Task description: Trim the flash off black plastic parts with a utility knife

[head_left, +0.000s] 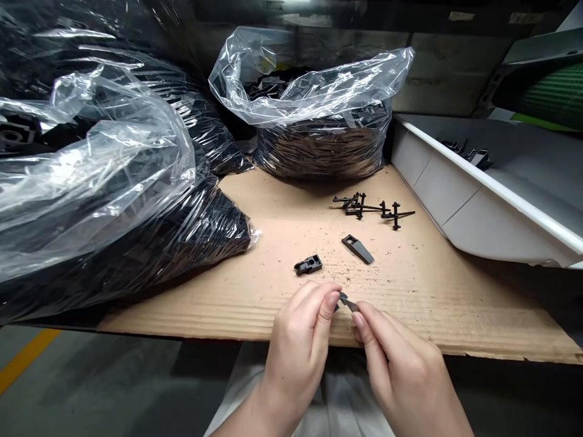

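Near the front edge of the cardboard, my left hand point(304, 331) pinches a small dark plastic part point(342, 297), mostly hidden behind the fingers. My right hand point(396, 355) is closed on a thin grey blade point(350, 304), whose pointed end meets that part. The rest of the blade is covered by my fingers. Just beyond my hands lie a black plastic block with a round hole point(310, 264) and a tapered dark grey plastic piece point(358, 249). Farther back sits a cluster of thin black pronged plastic pieces point(364, 207).
Cardboard point(218, 303) covers the table, with dark shavings scattered on it. Clear bags of black parts stand at the left point(136, 182) and the back point(319, 139). To the right is a white-rimmed grey bin point(437, 164) with some black parts inside.
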`<control>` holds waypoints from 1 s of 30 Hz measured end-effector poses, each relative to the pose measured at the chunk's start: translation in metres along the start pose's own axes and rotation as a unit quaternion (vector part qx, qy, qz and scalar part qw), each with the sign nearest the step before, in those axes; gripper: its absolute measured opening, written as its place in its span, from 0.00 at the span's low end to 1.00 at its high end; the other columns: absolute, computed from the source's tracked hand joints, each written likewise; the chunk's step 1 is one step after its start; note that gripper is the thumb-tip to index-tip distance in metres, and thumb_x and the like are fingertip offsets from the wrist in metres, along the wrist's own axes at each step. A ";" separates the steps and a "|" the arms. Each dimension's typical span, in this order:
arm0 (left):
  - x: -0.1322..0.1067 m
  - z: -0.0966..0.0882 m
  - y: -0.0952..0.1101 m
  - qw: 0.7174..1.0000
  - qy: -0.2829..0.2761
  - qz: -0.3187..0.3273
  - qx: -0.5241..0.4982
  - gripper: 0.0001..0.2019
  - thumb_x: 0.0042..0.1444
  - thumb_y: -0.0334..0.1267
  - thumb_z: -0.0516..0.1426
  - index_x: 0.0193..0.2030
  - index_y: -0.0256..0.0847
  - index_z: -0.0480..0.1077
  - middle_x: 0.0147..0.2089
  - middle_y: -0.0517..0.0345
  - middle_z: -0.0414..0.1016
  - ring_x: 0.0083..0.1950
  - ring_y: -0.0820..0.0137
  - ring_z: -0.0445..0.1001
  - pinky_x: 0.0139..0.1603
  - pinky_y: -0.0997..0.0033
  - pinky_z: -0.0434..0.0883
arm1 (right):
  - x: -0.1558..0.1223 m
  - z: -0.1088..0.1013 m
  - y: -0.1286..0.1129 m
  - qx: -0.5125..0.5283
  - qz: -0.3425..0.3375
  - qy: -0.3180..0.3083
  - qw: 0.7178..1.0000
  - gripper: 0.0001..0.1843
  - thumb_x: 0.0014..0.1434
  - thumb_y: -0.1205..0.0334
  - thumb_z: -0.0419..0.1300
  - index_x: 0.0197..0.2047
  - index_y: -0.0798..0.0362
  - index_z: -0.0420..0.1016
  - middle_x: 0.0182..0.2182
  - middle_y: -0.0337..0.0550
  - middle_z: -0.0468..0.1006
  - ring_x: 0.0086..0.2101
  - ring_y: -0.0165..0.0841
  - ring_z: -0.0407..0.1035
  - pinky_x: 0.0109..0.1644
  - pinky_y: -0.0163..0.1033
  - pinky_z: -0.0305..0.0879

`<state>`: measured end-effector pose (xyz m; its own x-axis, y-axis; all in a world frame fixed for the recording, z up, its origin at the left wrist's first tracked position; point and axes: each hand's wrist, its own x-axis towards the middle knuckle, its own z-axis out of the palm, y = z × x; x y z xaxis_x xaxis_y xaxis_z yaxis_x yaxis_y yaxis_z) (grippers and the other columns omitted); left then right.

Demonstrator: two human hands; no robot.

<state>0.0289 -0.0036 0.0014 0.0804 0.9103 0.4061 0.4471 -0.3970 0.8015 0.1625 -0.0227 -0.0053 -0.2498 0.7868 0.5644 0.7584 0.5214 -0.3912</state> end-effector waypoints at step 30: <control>-0.001 0.007 -0.001 0.999 0.005 0.014 0.043 0.10 0.61 0.28 0.45 0.38 0.35 0.68 0.35 0.53 0.71 0.38 0.69 0.70 0.39 0.72 0.67 | 0.009 -0.001 -0.013 -0.053 0.015 0.012 0.998 0.16 0.59 0.71 0.47 0.35 0.67 0.75 0.25 0.53 0.78 0.21 0.35 0.73 0.27 0.37 0.73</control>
<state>0.0343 -0.0032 -0.0033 0.0843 0.8978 0.4322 0.5192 -0.4098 0.7500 0.1508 -0.0225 0.0054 -0.2132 0.7926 0.5712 0.8247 0.4595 -0.3298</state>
